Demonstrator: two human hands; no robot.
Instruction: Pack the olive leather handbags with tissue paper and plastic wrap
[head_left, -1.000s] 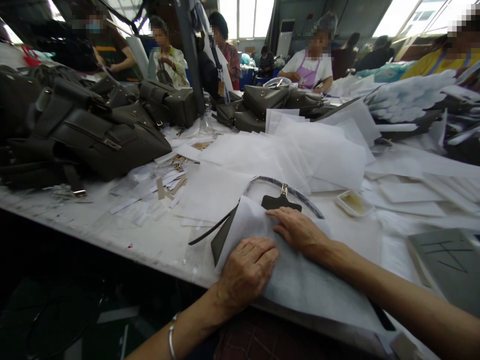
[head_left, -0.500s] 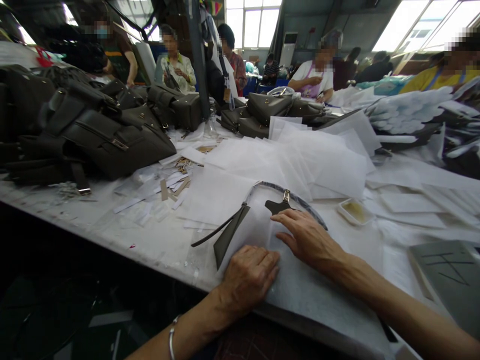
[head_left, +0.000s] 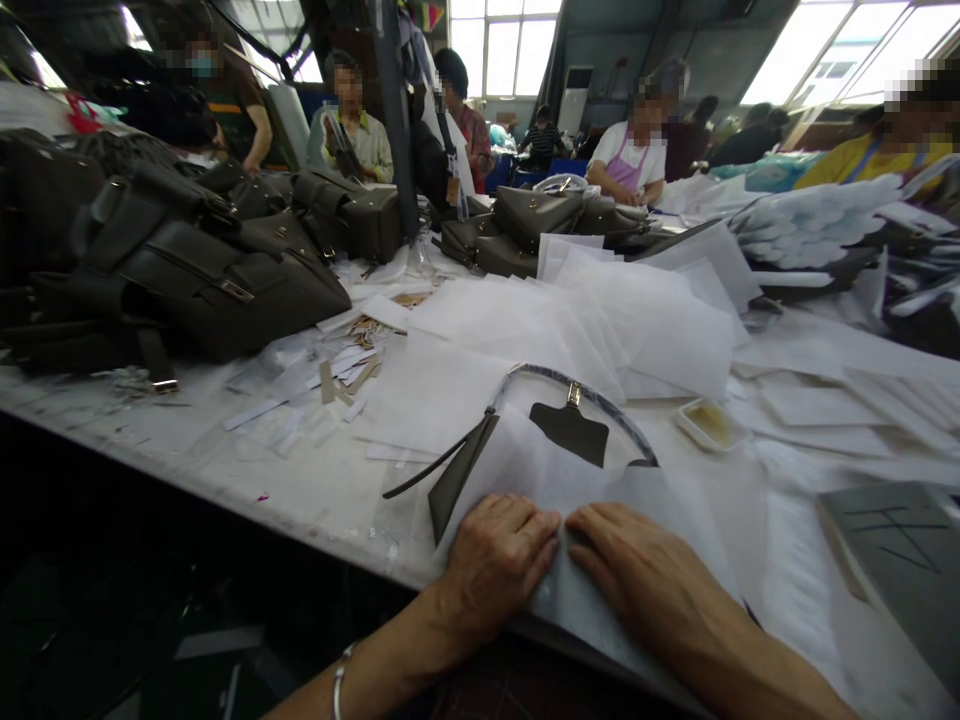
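A dark olive handbag (head_left: pixel 454 490) lies on the table before me, largely hidden under a thin white paper sheet (head_left: pixel 529 455). Its plastic-wrapped handle (head_left: pixel 611 408) arches away from me, and a tab (head_left: pixel 574 437) with a metal buckle shows inside the arch. A narrow strap (head_left: pixel 429 470) sticks out to the left. My left hand (head_left: pixel 501 556) is closed on the sheet near the table's front edge, knuckles up. Close beside it, my right hand (head_left: pixel 637 560) grips the same sheet with bent fingers; its fingertips are partly hidden.
Dark bags (head_left: pixel 247 285) are heaped at the left. White sheets (head_left: pixel 585 310) spread behind the handbag. A small clear tray (head_left: pixel 709 422) and a marked grey block (head_left: pixel 896 550) are at the right. Paper scraps (head_left: pixel 352 365) litter the table. Several people sit or stand beyond.
My right hand has come back toward me from the buckled tab and is now beside my left hand. The tab is uncovered. My left hand has barely moved.
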